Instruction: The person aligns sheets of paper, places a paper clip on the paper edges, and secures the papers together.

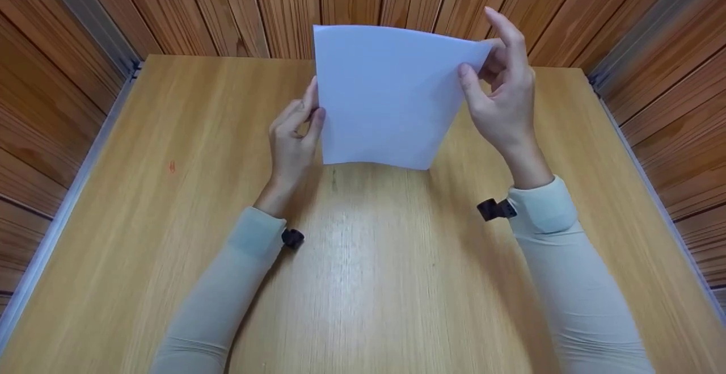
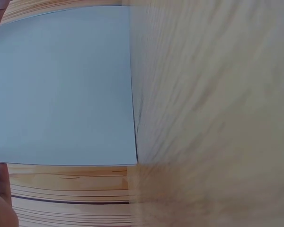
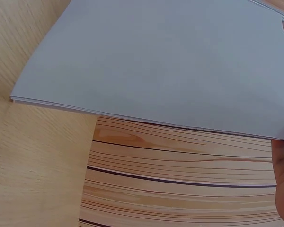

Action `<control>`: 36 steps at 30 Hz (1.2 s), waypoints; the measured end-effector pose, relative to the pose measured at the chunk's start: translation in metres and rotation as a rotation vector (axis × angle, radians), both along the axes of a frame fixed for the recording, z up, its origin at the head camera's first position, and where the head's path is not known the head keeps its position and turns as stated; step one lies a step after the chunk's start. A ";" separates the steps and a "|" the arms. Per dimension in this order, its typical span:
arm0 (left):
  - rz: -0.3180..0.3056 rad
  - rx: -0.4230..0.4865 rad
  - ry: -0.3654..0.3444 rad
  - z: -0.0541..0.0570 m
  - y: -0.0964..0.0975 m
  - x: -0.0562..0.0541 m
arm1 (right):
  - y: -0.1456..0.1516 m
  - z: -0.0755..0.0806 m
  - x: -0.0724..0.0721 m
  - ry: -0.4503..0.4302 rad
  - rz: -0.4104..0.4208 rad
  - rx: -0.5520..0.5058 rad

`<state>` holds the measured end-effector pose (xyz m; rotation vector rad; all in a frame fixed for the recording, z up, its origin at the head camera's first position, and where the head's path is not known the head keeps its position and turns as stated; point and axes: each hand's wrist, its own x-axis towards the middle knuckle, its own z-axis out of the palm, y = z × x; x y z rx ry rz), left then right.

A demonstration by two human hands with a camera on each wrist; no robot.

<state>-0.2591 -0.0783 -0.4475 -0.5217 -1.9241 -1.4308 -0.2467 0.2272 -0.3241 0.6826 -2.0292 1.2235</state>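
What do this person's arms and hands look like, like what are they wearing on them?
Both arms are in long, pale grey-green sleeves, wrinkled along the forearms, with cuffs that look folded back. A small black device sits at each cuff, one on the left and one on the right. The left hand and right hand wear no gloves.

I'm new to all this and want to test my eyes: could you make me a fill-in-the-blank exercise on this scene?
In the head view, the top right corner of the paper is pinched by the ____ hand.
The small reddish mark on the table is nearer the ____ hand.
Altogether, ____ hands hold the paper.
Missing words: right; left; two.
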 end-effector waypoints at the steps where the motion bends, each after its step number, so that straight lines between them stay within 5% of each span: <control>1: 0.001 -0.002 0.004 0.000 0.000 0.000 | 0.000 0.002 0.000 0.003 0.000 0.011; 17: -0.011 0.011 0.017 0.000 -0.002 0.001 | -0.001 0.032 -0.004 0.173 0.001 0.307; 30: -0.016 0.010 -0.019 0.004 -0.006 0.007 | -0.011 0.067 0.003 0.145 0.015 0.704; 36: -0.051 -0.034 -0.022 0.006 -0.006 0.006 | -0.019 0.077 0.007 0.072 0.008 0.753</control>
